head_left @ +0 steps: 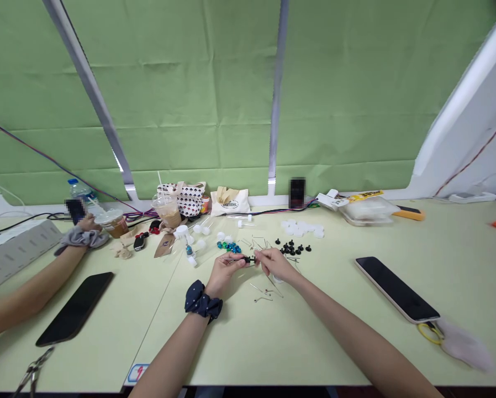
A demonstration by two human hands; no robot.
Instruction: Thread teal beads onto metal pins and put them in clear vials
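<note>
In front of me my left hand (226, 270) pinches a small black part (248, 259) with a thin metal wire running from it. The fingertips of my right hand (276, 263) are closed at the part's right end; exactly what they grip is partly hidden. Just beyond my hands lie blue and green shiny balls (230, 246). Several black mushroom-shaped pieces (291, 247) are scattered to the right. Bent metal wires (264, 298) lie below my right hand, and more are behind it. White round discs (301, 228) are grouped farther back.
At left, a co-worker's hand (88, 223) is beside a drink cup (114, 224). Another iced drink (168, 211) stands near the back. Phones lie at left (76, 309) and right (397, 288). White-capped clear tubes (190, 251) and a plastic box (368, 211) are also on the table.
</note>
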